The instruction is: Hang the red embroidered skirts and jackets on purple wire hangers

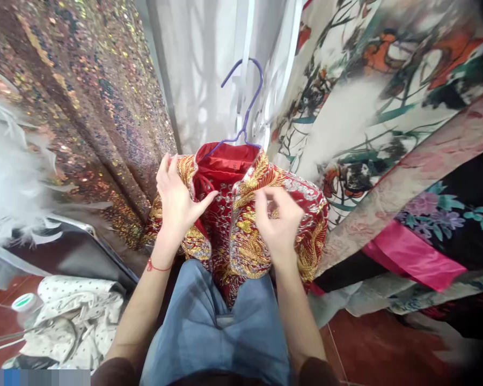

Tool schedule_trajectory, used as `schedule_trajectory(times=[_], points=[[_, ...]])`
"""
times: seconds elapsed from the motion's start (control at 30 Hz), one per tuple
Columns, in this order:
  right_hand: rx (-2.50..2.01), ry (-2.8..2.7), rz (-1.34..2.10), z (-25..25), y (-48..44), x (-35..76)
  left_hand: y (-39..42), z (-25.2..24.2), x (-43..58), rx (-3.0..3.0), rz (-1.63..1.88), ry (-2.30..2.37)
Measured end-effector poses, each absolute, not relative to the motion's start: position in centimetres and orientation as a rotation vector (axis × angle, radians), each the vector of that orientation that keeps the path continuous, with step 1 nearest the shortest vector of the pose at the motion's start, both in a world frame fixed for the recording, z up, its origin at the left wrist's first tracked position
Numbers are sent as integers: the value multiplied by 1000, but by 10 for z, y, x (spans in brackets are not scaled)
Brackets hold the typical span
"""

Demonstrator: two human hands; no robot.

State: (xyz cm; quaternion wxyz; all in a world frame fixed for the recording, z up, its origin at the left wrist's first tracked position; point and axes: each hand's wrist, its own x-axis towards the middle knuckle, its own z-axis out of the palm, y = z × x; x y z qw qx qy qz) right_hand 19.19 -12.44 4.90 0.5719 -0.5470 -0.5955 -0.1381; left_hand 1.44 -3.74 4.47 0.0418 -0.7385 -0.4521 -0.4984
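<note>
A red jacket [251, 220] with gold and silver embroidery hangs in front of me on a purple wire hanger [247, 115]. Its stand collar gapes at the front, showing red lining and a small size label. My left hand [177, 195] lies on the jacket's left shoulder beside the collar, thumb and fingers spread apart. Over the right front panel, my right hand [279, 220] has its fingers curled toward the thumb. Whether anything small sits in that pinch I cannot make out. The jacket's lower part reaches down to my knees.
Sequined fabric [116, 107] hangs at the left, near white feathers [16, 166]. Printed fabrics [358, 118] and a pink sash [414, 257] hang at the right. A bottle [26, 308] and dotted white cloth [80, 311] lie low at the left by the red tiled floor [370, 343].
</note>
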Motion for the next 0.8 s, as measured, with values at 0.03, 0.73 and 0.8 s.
schedule_trajectory(times=[0.03, 0.73, 0.8], points=[[-1389, -1391, -270, 40, -116, 185, -31, 31, 16, -2201, -1535, -1441], [-1888, -1162, -568, 21, -57, 184, 104, 61, -60, -2103, -1524, -1911], [-1895, -1182, -563, 19, -56, 185, 108, 58, -70, -2301, -1512, -1855]])
